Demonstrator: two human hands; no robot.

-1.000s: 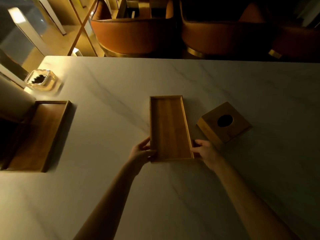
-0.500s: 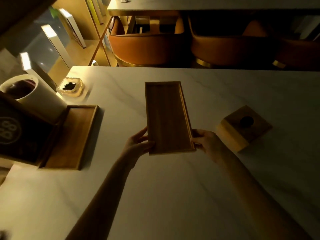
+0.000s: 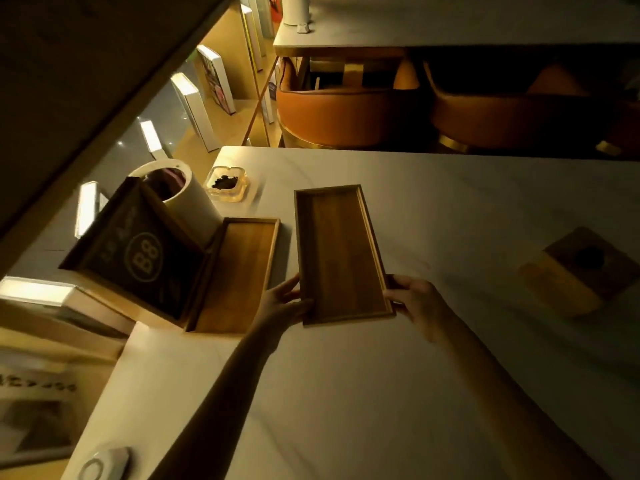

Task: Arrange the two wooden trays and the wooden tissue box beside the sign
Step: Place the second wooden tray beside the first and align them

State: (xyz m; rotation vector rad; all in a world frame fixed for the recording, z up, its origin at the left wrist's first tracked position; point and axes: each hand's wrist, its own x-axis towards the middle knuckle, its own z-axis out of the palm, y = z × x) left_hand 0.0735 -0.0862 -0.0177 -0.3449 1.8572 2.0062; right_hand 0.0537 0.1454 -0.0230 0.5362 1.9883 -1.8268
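I hold a long wooden tray (image 3: 341, 254) by its near end, my left hand (image 3: 282, 303) on the left rim and my right hand (image 3: 417, 304) on the right rim. It hovers just right of a second wooden tray (image 3: 239, 271) that lies on the marble table (image 3: 346, 393) against a dark tent sign (image 3: 138, 258) marked B8. The wooden tissue box (image 3: 585, 275) with a round hole stands apart at the far right.
A white cylinder (image 3: 187, 199) stands behind the sign, and a glass ashtray (image 3: 227, 183) sits at the table's far left corner. A small white round device (image 3: 102, 465) lies at the near left edge. Orange chairs (image 3: 346, 112) line the far side.
The tray in my hands has been lifted off the table and carried left toward the other tray. My view swung left, bringing the sign and cylinder into sight.
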